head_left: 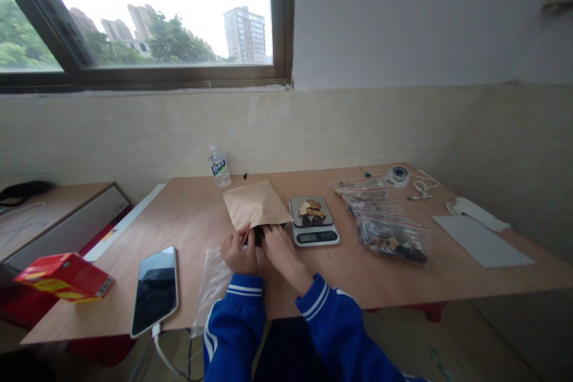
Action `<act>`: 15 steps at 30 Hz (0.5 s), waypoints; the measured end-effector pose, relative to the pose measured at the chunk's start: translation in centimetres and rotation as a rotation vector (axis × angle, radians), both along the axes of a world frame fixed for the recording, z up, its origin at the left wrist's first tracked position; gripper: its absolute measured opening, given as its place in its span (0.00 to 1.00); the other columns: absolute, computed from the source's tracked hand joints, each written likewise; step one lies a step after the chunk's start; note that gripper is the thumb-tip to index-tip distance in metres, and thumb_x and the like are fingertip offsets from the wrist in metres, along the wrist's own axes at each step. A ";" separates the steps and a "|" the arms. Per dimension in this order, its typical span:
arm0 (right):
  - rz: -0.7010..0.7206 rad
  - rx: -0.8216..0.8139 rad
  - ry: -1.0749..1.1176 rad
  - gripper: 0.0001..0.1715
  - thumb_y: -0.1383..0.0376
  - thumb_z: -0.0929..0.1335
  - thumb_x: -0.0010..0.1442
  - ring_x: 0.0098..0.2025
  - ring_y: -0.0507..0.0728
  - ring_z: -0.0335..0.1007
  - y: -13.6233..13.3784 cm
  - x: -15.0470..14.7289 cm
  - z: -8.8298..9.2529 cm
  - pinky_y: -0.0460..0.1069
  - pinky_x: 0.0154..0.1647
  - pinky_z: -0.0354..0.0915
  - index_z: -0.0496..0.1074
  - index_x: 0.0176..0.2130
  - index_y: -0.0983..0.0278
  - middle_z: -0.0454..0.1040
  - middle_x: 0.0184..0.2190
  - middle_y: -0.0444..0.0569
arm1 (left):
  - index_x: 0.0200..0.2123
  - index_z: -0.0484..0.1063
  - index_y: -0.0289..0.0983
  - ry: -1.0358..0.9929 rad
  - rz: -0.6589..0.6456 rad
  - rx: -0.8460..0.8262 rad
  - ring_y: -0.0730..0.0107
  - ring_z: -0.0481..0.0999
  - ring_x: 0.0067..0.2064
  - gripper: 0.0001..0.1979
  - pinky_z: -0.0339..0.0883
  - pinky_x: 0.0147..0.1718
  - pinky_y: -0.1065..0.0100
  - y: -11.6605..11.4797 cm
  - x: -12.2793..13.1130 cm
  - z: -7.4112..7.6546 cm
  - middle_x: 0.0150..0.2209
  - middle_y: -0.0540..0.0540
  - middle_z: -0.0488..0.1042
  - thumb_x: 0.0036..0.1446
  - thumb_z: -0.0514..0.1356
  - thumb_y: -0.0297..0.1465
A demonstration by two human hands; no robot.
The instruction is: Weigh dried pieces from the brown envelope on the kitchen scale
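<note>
A brown paper bag (256,206) lies on the table with its mouth towards me, and something dark shows at the opening. My left hand (239,252) pinches the near left edge of the mouth. The fingers of my right hand (282,250) reach into the opening, so the bag hides their tips and anything they hold. Just right of the bag stands a kitchen scale (317,236). On its plate lie dried slices (312,210), pale and brown, with dark round pieces in front. A clear plastic bag (210,286) lies beside my left forearm.
Zip bags (394,239) with dark and brown pieces lie right of the scale. Beyond are a white round camera (398,176), a white sheet (483,242) and a white cloth (477,213). A bottle (219,168), a cabled tablet (156,289) and a red box (67,276) stand or lie leftward.
</note>
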State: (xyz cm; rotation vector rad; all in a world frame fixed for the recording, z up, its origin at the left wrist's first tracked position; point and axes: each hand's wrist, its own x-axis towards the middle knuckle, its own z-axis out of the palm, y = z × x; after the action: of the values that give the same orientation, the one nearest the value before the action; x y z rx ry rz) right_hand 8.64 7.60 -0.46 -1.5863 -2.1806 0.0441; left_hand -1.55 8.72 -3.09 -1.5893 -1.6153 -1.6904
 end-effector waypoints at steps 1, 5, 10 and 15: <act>0.000 -0.001 0.015 0.19 0.76 0.58 0.60 0.49 0.61 0.67 0.0 0.0 -0.2 0.55 0.50 0.64 0.66 0.50 0.70 0.71 0.46 0.60 | 0.35 0.76 0.40 -0.001 0.000 -0.002 0.68 0.67 0.31 0.09 0.58 0.34 0.65 0.0 0.0 0.0 0.26 0.47 0.72 0.56 0.58 0.36; 0.004 -0.027 0.091 0.16 0.74 0.59 0.61 0.47 0.60 0.68 0.0 0.3 -0.3 0.53 0.48 0.65 0.68 0.47 0.69 0.72 0.44 0.57 | 0.35 0.76 0.41 -0.005 0.008 -0.018 0.68 0.67 0.30 0.09 0.58 0.34 0.65 0.0 0.0 0.0 0.26 0.48 0.72 0.56 0.58 0.36; 0.004 0.008 0.204 0.13 0.74 0.60 0.61 0.48 0.59 0.66 -0.7 1.0 0.1 0.52 0.47 0.66 0.70 0.42 0.66 0.70 0.43 0.55 | 0.35 0.76 0.41 0.012 0.011 -0.003 0.68 0.68 0.30 0.09 0.59 0.34 0.66 -0.1 0.0 0.2 0.27 0.48 0.73 0.56 0.58 0.36; 0.067 0.012 0.256 0.09 0.73 0.62 0.60 0.43 0.57 0.68 -1.0 2.2 0.5 0.52 0.45 0.67 0.70 0.39 0.65 0.71 0.39 0.51 | 0.34 0.77 0.41 0.023 0.001 0.001 0.68 0.68 0.30 0.09 0.60 0.34 0.66 -0.1 0.0 0.2 0.26 0.49 0.73 0.55 0.59 0.36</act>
State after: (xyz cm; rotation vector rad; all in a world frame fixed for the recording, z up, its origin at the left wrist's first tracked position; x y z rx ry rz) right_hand 10.85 6.61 0.05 -1.4153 -2.0292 0.2412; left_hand -1.50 8.57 -2.84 -1.6011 -1.6040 -1.6657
